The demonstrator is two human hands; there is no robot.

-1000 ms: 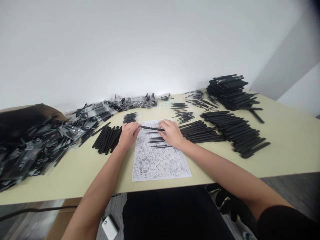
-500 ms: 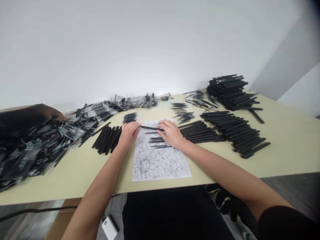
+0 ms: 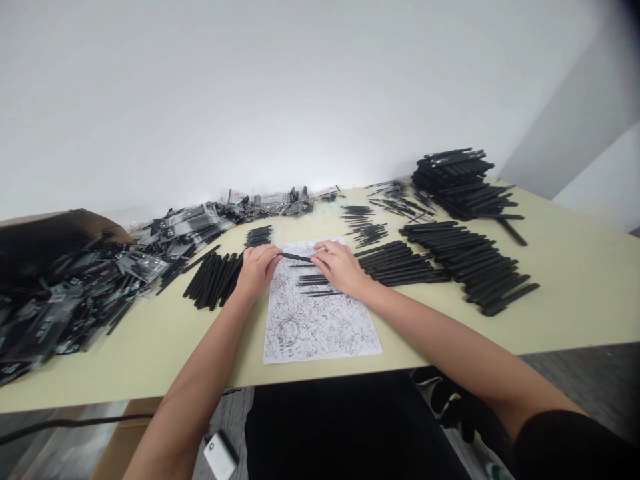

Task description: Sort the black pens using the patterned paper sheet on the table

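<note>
Our left hand (image 3: 257, 272) pinches one thin black rod (image 3: 296, 257) near its end, a narrow grip. Our right hand (image 3: 340, 267) is just at the other end, but we cannot tell if it holds. Under the grip lies a printed paper sheet (image 3: 320, 320) with shorter black rods (image 3: 313, 282) on it. On both sides, piles of black rods (image 3: 213, 280) cover the pale table (image 3: 150, 360); plastic packets (image 3: 65, 300) lie further left.

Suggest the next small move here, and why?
Probably lay the black rod down on the patterned paper, parallel to the black rods there: the left hand holds one end, the right hand is at the other, and those rods lie side by side.
</note>
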